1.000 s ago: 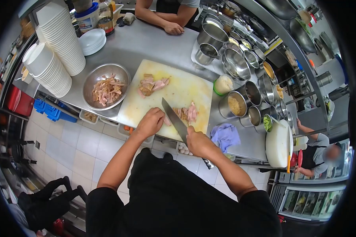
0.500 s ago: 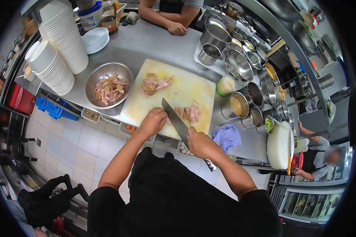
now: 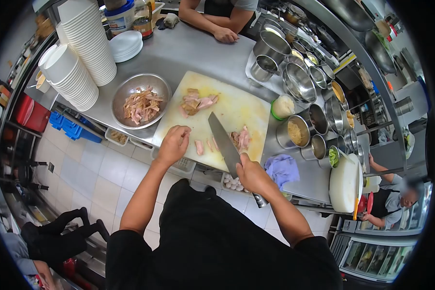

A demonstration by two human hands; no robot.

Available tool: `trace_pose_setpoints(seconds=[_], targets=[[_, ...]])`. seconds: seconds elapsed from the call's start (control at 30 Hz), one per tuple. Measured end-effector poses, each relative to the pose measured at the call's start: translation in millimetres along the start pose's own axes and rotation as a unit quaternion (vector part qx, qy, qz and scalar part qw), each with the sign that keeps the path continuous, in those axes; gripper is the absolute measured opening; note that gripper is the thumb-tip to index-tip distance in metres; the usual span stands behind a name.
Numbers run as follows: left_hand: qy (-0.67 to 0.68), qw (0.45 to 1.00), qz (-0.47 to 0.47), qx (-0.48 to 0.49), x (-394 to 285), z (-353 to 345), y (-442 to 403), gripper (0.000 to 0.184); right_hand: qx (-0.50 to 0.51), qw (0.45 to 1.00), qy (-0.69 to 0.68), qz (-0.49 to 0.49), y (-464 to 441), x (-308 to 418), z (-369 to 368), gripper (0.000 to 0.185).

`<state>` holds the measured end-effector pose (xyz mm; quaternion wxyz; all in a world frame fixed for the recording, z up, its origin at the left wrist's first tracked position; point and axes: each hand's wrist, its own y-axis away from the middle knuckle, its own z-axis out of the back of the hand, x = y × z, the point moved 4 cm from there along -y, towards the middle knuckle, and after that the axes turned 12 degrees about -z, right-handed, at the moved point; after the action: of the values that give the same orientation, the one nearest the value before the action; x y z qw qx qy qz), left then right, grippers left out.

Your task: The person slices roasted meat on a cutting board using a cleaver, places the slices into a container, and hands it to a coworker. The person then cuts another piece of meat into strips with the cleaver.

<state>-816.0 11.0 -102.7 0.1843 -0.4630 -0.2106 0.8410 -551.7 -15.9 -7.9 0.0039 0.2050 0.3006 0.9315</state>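
Observation:
My right hand [image 3: 253, 174] grips the handle of a cleaver [image 3: 224, 140]. Its broad blade slants across the white cutting board [image 3: 249, 110], beside a cut pile of pink-brown meat [image 3: 240, 139]. Just left of the blade lie small meat strips [image 3: 199, 147]. Near the board's left front edge is my left hand [image 3: 175, 144], its fingers loosely bent and apart from the thumb, with nothing visible in them. Farther back on the board rests a larger meat piece [image 3: 196, 101]. A steel bowl [image 3: 165, 92] to the left holds cut meat strips [image 3: 142, 104].
Stacked white containers [image 3: 84, 43] and white lids [image 3: 126, 46] stand at the left. Steel pots [image 3: 291, 131] and a purple cloth [image 3: 281, 169] are on the right. Opposite, a person's folded arms [image 3: 212, 24] rest on the counter; another person [image 3: 390, 200] is at far right.
My left hand has moved left, away from the blade and meat. A strip now shows separately left of the cleaver. The whole view has shifted slightly.

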Motion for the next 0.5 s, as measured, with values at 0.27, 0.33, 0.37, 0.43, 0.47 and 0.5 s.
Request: trace_pose_setpoints(seconds=[0.27, 0.33, 0.37, 0.43, 0.47, 0.5], targets=[[0.026, 0.989, -0.064, 0.134, -16, -21, 11, 0.032, 0.001, 1.000, 0.020, 0.002, -3, -26, -8, 0.028], [0.028, 0.990, -0.068, 0.123, -18, -46, 8, 0.029, -0.004, 1.000, 0.027, -0.006, -7, -36, -7, 0.028], [0.031, 0.990, -0.072, 0.116, -19, -54, 5, 0.027, -0.010, 0.999, 0.038, -0.011, -8, -39, -4, 0.029], [0.020, 0.991, -0.089, 0.098, -23, -68, 1, 0.022, -0.007, 0.999, 0.044, -0.009, -4, -40, 1, 0.028], [0.007, 0.991, -0.101, 0.086, -26, -71, -1, 0.018, -0.002, 0.998, 0.062, -0.006, -3, -40, -1, 0.027], [0.009, 0.991, -0.103, 0.087, -27, -74, -3, 0.018, 0.004, 0.997, 0.080, -0.001, -2, -40, -2, 0.027]])
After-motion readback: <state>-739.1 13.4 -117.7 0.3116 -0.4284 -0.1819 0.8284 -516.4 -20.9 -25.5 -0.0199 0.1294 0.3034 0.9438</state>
